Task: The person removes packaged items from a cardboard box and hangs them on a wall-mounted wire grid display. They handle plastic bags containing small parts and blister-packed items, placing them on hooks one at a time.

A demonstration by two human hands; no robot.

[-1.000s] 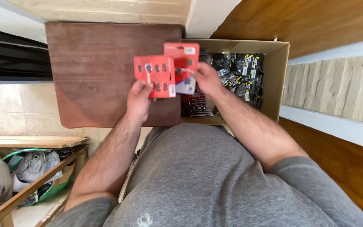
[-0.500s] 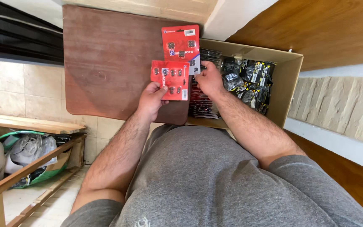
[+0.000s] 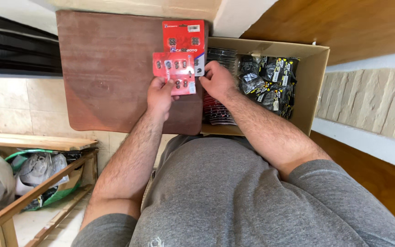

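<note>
Both hands up over the bench (image 3: 110, 68), each closed on a red blister card: left hand (image 3: 160, 95) pinching the lower edge of the nearer card (image 3: 173, 72), thumb on its face; right hand (image 3: 217, 81) gripping the right edge of the farther card (image 3: 184, 39), partly hidden behind the nearer one. Nearer card overlapping the lower part of the farther, both held flat toward the camera above the dark reddish-brown board and just left of the cardboard box (image 3: 318, 77). Small metal pieces under clear bubbles on each card, in rows; exact kind too small to tell. For good handling, by judgement: grip kept at the card edges and off the bubbles, cards kept level so neither slides from the pinch, edges squared against each other before any stacking, one card let go only once the other hand has firm hold. Box open at the top, standing at the right edge of the bench and touching it. Inside, on the right side, a heap of black packets (image 3: 270, 80) with pale and yellow print, lying loosely over one another. On the left side, below the right hand, a stack of flat packs (image 3: 216, 110) with red and dark striping, partly covered by the wrist. Lower left, well apart, a wooden rack (image 3: 37, 192) with bags (image 3: 37, 167) on it.
</note>
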